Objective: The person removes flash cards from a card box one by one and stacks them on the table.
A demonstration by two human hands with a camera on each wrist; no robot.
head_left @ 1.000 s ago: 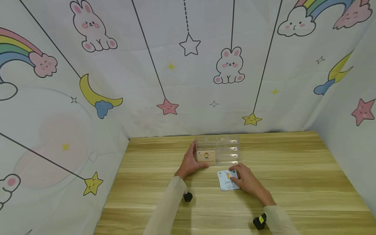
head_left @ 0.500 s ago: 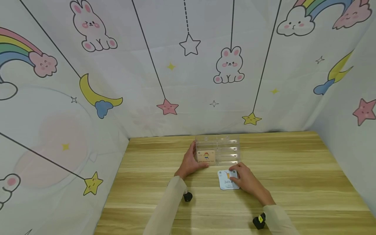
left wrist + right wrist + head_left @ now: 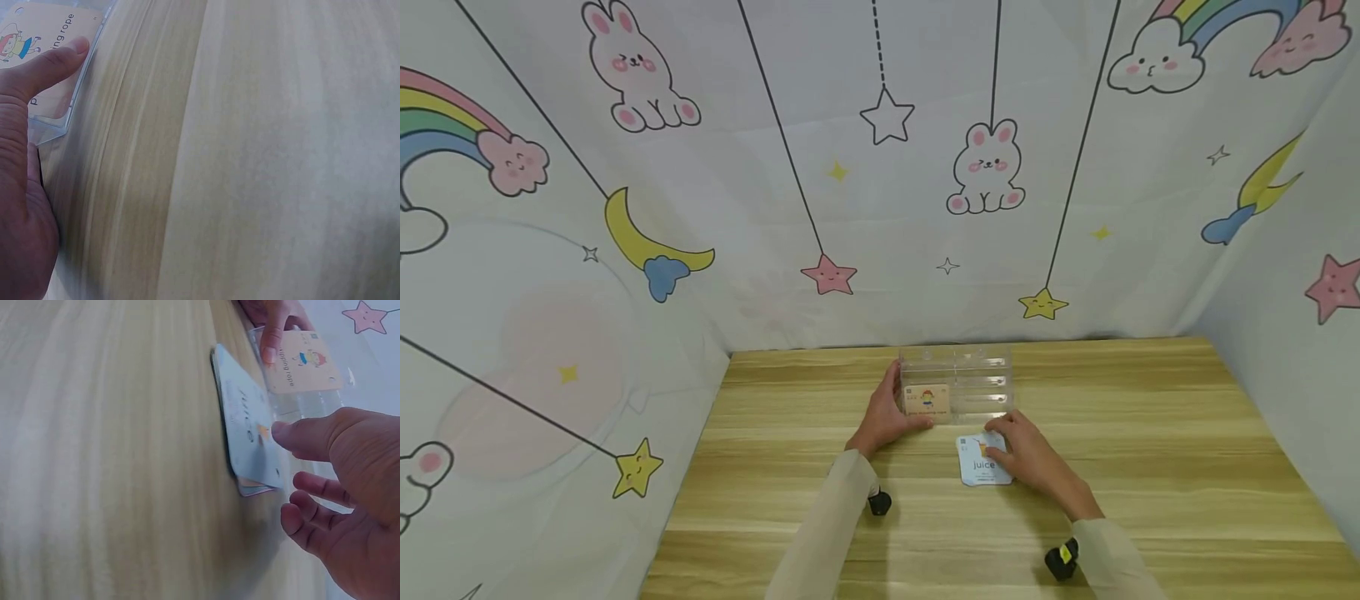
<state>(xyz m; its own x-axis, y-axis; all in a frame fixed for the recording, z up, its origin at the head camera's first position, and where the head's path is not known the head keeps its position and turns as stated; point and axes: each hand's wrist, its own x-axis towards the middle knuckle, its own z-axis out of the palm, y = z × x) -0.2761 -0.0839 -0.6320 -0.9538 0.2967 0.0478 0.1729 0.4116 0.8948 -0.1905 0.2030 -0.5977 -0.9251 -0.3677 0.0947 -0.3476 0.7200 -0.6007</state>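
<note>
My left hand grips the left side of a clear plastic card rack, its thumb across the lower front edge. In the rack's lower left compartment sits an orange card with a child and the words "skipping rope"; the left thumb overlaps it in the left wrist view. Right in front of the rack lies a small stack of flash cards, topped by a pale blue one reading "juice". My right hand pinches this stack at its upper right, thumb on the top card. In the right wrist view the other fingers are spread beside it.
The wood-grain table extends to both sides of the hands. Behind it hangs a white cloth printed with rabbits, stars and moons, close behind the rack. Each wrist carries a black camera.
The right hand and wrist have shifted very slightly up toward the rack, thumb still on the juice card. The left hand and rack stay where they were.
</note>
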